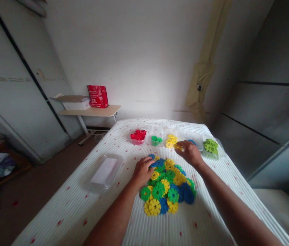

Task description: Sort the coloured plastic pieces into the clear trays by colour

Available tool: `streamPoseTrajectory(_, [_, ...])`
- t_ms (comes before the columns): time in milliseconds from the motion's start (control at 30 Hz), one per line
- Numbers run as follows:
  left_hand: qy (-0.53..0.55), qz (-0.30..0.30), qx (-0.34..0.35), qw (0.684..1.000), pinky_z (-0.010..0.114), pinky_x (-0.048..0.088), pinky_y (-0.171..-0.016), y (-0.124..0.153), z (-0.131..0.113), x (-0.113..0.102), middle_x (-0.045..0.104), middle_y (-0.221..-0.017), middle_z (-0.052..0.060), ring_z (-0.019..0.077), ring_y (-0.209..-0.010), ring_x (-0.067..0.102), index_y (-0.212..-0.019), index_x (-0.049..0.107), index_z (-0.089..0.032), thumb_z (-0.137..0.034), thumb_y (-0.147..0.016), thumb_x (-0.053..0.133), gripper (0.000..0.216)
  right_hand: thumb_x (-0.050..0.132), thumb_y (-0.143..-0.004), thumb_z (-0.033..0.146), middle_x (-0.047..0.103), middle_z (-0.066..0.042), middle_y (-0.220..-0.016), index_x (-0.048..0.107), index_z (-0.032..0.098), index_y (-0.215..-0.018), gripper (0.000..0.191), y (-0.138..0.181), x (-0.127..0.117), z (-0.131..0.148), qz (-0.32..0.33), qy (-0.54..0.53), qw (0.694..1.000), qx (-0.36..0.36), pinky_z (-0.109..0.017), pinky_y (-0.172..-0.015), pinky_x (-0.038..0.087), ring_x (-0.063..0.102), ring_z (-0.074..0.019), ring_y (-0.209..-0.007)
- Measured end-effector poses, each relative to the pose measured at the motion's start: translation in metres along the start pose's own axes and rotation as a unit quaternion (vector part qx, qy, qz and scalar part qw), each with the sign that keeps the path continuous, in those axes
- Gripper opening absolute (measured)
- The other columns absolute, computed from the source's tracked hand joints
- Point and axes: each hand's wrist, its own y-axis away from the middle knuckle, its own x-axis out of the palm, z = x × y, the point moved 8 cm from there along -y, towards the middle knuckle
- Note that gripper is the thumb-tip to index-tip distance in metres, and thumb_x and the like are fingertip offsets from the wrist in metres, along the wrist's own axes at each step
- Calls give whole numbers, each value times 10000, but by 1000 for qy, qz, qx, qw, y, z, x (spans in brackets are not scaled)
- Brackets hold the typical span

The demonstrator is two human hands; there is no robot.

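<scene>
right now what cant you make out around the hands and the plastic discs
Head view:
- right hand: its fingers cover whatever it pinches.
- left hand: covers the pile of discs beneath it.
- blue tray: contents hidden behind the right hand.
- clear lidded box: contents blurred.

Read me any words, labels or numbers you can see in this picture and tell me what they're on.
None can be read.
Red bag on the side shelf: it bears white print, too small and blurred to read.
Sheet inside the clear lidded container: looks blank.
</scene>
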Motion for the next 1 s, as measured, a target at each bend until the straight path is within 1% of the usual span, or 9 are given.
streamPoseTrajectory(67, [2,-2,-2,1000,380,405,-1013,0,1,0,607,-1188,61,201,-1121,537,-1065,659,-223,-116,-718,564,375,542,-788,310,684,-88,-1009,676,180,-1005,286,-19,-3,-12,-5,42,998,35,-291,-807,445,612,-215,-931])
streamPoseTrajectory(167, [8,-1,-1,1000,374,407,-1012,-1,1,0,611,-1180,62,200,-1118,541,-1062,660,-223,-110,-714,565,378,521,-812,341,677,-80,-1030,662,205,-1036,298,-43,3,-21,17,89,993,82,-293,-793,434,594,-220,-963])
streamPoseTrajectory(300, [13,0,-3,1000,375,408,-1009,-1,1,-2,608,-1185,70,200,-1119,539,-1058,662,-207,-119,-723,561,360,505,-838,346,669,-91,-1061,640,189,-1074,314,-54,13,-17,32,100,991,86,-325,-806,423,576,-237,-993])
streamPoseTrajectory(467, [25,6,-4,1000,374,406,-1008,0,1,-3,610,-1178,72,199,-1114,538,-1051,663,-203,-125,-718,568,354,462,-864,301,677,-93,-1026,665,168,-989,273,-31,15,-1,-12,58,998,-3,-325,-835,420,584,-222,-952])
streamPoseTrajectory(567, [32,-2,1,999,381,406,-1005,0,2,-3,610,-1172,73,201,-1114,535,-1072,650,-200,-133,-719,566,369,457,-851,257,691,-91,-950,678,165,-916,248,-8,22,2,-11,4,999,-43,-299,-804,446,607,-201,-884])
streamPoseTrajectory(700, [44,-14,8,999,363,409,-1002,0,1,-4,617,-1156,70,191,-1100,540,-1090,637,-197,-129,-716,564,387,470,-814,231,699,-71,-893,678,179,-908,235,15,37,-3,27,-67,997,-21,-278,-711,485,627,-171,-738])
streamPoseTrajectory(767, [45,-14,3,999,360,412,-999,0,0,-6,621,-1153,64,190,-1097,543,-1095,632,-202,-129,-705,573,401,489,-799,238,700,-63,-897,677,188,-934,236,21,45,-1,55,-89,994,-11,-275,-690,494,631,-168,-725])
streamPoseTrajectory(867, [60,-17,-18,998,355,418,-996,-1,1,-10,630,-1149,66,189,-1095,550,-1090,633,-192,-130,-717,557,386,532,-787,261,696,-66,-929,668,187,-1000,263,23,53,14,89,-110,989,-29,-272,-701,500,636,-171,-765])
streamPoseTrajectory(1000, [103,-26,-46,993,326,424,-996,-2,8,-13,638,-1146,74,170,-1090,565,-1102,626,-167,-115,-758,484,376,593,-771,281,680,-83,-1032,643,181,-1093,341,19,62,43,128,-104,984,-70,-275,-782,486,631,-182,-869])
